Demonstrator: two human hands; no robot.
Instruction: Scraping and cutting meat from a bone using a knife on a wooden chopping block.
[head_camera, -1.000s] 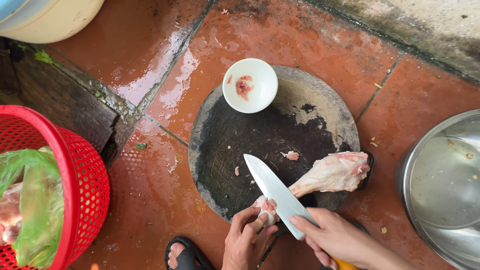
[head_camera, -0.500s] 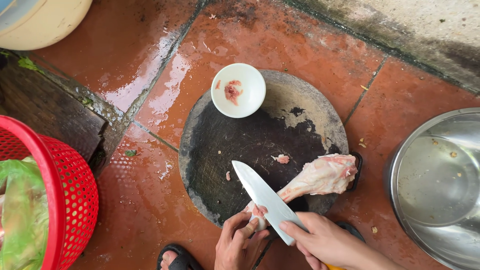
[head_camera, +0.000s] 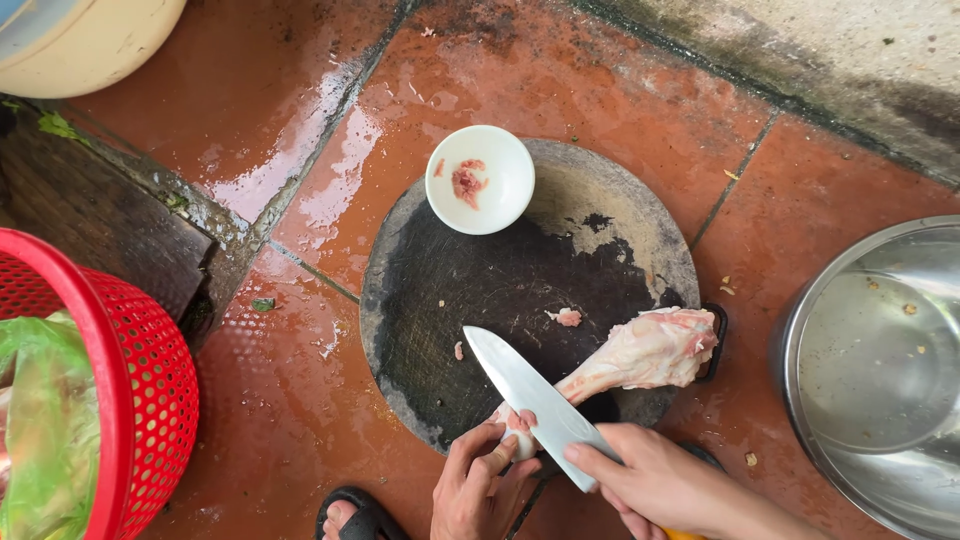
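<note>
A raw poultry leg (head_camera: 640, 360) is lying across the 4 o'clock part of a round, dark, wet chopping board (head_camera: 450, 300) that is sitting on red floor tiles (head_camera: 250, 150). The left hand (head_camera: 485, 485) is reaching in from 6 o'clock and pinching the thin bony end of the leg at the board's lower edge, fingers curled tight on it. The right hand (head_camera: 655, 485), coming from 5 o'clock, is gripping the handle of a broad kitchen knife (head_camera: 530, 395), forefinger lying along the blade's back; the blade is pointing toward 10 o'clock and resting across the leg just beside the left fingertips. A small scrap of meat (head_camera: 566, 317) is lying on the board just above the blade. At the board's 12 o'clock rim a small white bowl (head_camera: 480, 180) is holding a few pink scraps. A steel basin (head_camera: 880, 370) is standing at 3 o'clock, near the board. A red perforated basket (head_camera: 140, 380) with a green plastic bag (head_camera: 45, 450) inside is sitting at 9 o'clock, well apart. A sandalled foot (head_camera: 350, 520) is showing at 6 o'clock, just left of the left hand.
</note>
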